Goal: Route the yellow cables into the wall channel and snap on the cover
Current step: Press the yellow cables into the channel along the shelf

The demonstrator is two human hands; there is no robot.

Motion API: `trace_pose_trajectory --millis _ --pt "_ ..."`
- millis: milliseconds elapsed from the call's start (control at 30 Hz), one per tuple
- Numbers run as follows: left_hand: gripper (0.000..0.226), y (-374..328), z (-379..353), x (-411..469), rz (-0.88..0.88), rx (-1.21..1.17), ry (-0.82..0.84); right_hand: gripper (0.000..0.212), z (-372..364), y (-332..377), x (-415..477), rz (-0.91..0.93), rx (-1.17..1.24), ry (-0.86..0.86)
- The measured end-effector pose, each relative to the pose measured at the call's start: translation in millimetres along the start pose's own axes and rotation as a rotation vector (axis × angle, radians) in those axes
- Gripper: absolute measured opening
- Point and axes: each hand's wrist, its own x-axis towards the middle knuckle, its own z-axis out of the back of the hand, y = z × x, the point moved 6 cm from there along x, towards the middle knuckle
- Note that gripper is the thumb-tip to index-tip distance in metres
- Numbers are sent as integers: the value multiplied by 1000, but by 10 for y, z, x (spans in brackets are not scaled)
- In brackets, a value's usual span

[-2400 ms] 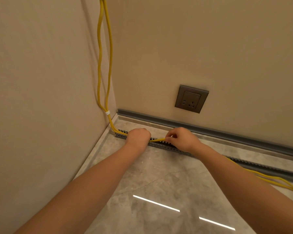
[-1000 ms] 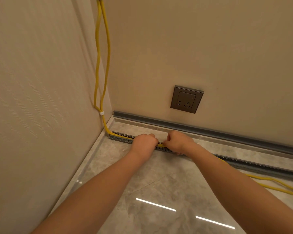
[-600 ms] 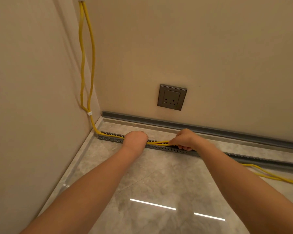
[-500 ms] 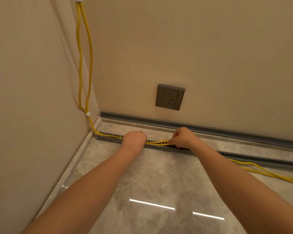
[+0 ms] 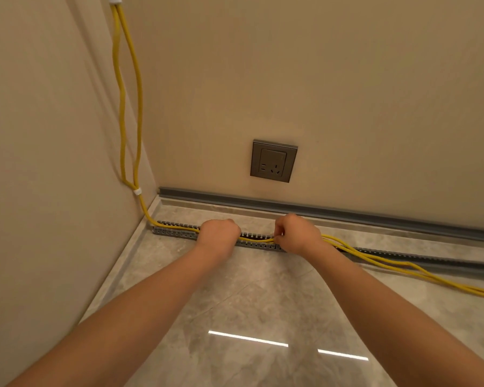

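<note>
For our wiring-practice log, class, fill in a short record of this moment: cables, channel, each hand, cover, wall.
Cables: yellow cables hang down the corner, bound by a white tie, then run right.
Channel: slotted grey plastic channel on the grey tiled floor; cables seated at its left end, loose farther right.
Left hand: curled over the cables at the channel.
Right hand: pinches the cables just above the channel.
Cover: not on the channel.
Wall: square grey socket, nothing plugged in.
</note>
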Motion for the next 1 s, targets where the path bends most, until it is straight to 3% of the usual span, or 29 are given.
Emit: trace_pose_trajectory --millis 133,233,633,833,1000 --pt "30 -327 45 -36 -75 -150 -139 16 -21 -42 23 -66 88 19" --pt "30 -544 38 -4 -68 -240 -151 23 -54 -90 12 -97 180 21" --pt "27 -795 175 146 -79 20 -36 10 1 -182 29 -41 94 54" --pt "28 -920 197 192 -45 58 39 43 236 -427 -73 -128 -24 -11" --pt "31 -1104 115 196 -21 42 58 39 298 -630 -152 -155 13 184"
